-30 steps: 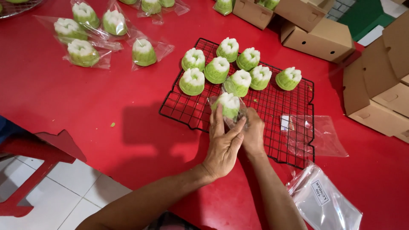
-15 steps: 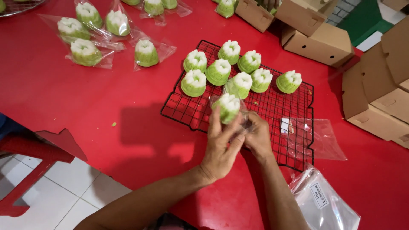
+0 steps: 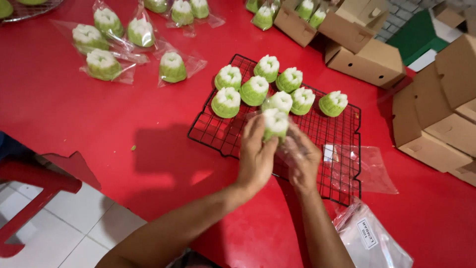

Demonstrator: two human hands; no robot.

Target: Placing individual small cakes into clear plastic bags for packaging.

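Observation:
My left hand [image 3: 256, 156] and my right hand [image 3: 302, 160] are raised together over the near part of a black wire rack [image 3: 342, 186]. Between them they hold a green and white cake [image 3: 275, 124] inside a thin clear plastic bag [image 3: 292, 144]. The left fingers grip the cake's side; the right hand holds the bag around it. Several more unwrapped green and white cakes [image 3: 254, 90] sit on the far part of the rack.
Bagged cakes [image 3: 172, 67] lie on the red table [image 3: 74, 119] at the far left. Brown cardboard boxes [image 3: 369, 62] stand at the far right. A loose clear bag [image 3: 369, 168] and a packet of bags [image 3: 369, 238] lie right of the rack. A red stool [image 3: 29, 188] is at left.
Both hands have lifted the cake slightly and shifted right over the rack, with the bag pulled further around the cake.

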